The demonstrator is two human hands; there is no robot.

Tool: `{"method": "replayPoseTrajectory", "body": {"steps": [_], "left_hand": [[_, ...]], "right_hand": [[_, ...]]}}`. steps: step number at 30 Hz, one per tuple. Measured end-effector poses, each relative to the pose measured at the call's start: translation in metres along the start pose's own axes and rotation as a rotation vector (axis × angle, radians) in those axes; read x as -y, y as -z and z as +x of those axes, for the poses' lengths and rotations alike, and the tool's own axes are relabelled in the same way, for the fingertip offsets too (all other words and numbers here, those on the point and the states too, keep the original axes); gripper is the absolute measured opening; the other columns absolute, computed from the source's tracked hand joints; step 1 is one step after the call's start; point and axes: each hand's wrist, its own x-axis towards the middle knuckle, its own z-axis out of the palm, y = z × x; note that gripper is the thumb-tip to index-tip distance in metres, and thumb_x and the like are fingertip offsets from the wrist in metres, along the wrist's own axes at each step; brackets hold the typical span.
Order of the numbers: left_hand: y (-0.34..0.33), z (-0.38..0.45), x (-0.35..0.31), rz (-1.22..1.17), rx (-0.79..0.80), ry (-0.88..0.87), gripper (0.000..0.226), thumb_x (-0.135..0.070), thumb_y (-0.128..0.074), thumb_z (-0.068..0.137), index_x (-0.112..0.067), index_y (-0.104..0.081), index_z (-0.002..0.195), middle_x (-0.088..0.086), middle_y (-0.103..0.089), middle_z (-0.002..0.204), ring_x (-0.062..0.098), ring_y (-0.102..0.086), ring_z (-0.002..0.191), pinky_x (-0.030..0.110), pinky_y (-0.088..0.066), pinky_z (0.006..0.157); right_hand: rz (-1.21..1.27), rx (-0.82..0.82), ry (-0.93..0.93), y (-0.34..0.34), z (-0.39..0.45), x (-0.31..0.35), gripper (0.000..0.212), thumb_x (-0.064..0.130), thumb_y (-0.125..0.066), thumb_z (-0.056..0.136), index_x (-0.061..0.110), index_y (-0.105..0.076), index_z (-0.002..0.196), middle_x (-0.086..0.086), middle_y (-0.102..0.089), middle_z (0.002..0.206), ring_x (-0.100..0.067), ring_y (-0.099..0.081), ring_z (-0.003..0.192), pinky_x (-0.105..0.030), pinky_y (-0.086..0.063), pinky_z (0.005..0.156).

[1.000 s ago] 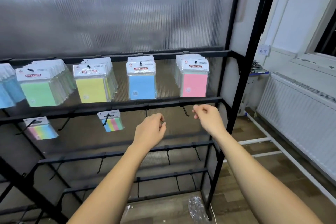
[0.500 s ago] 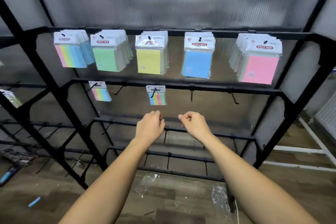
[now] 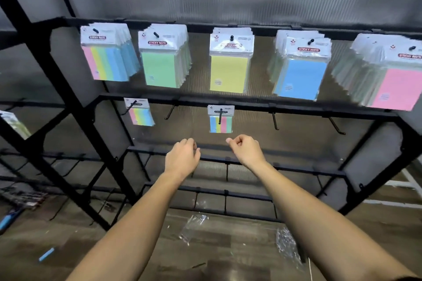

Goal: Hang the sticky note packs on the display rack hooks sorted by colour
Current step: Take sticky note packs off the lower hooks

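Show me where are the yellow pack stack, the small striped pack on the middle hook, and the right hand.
yellow pack stack point(image 3: 229, 73): head view, on the yellow front face.
small striped pack point(image 3: 221, 123): head view, on its coloured stripes.
right hand point(image 3: 247, 148): head view, on the back of the hand.

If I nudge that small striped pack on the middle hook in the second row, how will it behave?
The small striped pack hangs alone from one thin hook, so it would probably swing freely. It looks light. Its glossy wrapper may be slippery.
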Motion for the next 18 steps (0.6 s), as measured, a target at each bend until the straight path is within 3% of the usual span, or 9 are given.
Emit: {"method": "replayPoseTrajectory", "body": {"steps": [6, 10, 14, 18], "left_hand": [[-0.008, 0.048, 0.030, -0.017, 0.040, -0.126, 0.021, -0.033, -0.047, 0.098, -0.015, -0.058, 0.100, 0.000, -0.061, 0.099, 0.021, -0.057, 0.094, 0.037, -0.051, 0.072], [-0.013, 0.071, 0.045, -0.029, 0.074, -0.195, 0.018, -0.033, -0.048, 0.098, -0.017, -0.058, 0.098, -0.001, -0.061, 0.098, 0.018, -0.057, 0.091, 0.036, -0.052, 0.073], [-0.016, 0.087, 0.057, -0.020, 0.108, -0.227, 0.018, -0.033, -0.048, 0.099, -0.018, -0.058, 0.102, -0.003, -0.059, 0.098, 0.013, -0.051, 0.087, 0.029, -0.044, 0.072], [-0.022, 0.095, 0.067, -0.022, 0.131, -0.259, 0.016, -0.031, -0.048, 0.100, -0.019, -0.058, 0.104, -0.005, -0.057, 0.099, 0.009, -0.047, 0.086, 0.025, -0.040, 0.073]], "right_hand": [[-0.025, -0.101, -0.139, -0.020, 0.045, 0.015, 0.032, 0.048, -0.061, 0.091, 0.017, -0.058, 0.099, -0.003, -0.069, 0.102, -0.024, -0.063, 0.094, -0.037, -0.052, 0.084], [-0.057, -0.145, -0.212, -0.034, 0.064, 0.026, 0.051, 0.052, -0.064, 0.090, 0.009, -0.053, 0.115, -0.004, -0.063, 0.105, -0.024, -0.060, 0.096, -0.038, -0.051, 0.082], [-0.013, -0.140, -0.284, -0.045, 0.076, 0.031, 0.056, 0.058, -0.067, 0.084, 0.012, -0.055, 0.114, -0.003, -0.065, 0.104, -0.023, -0.064, 0.094, -0.045, -0.056, 0.083], [-0.058, -0.180, -0.299, -0.054, 0.080, 0.030, 0.044, 0.054, -0.064, 0.089, 0.013, -0.062, 0.104, -0.004, -0.069, 0.098, -0.022, -0.064, 0.086, -0.038, -0.055, 0.073]]}}
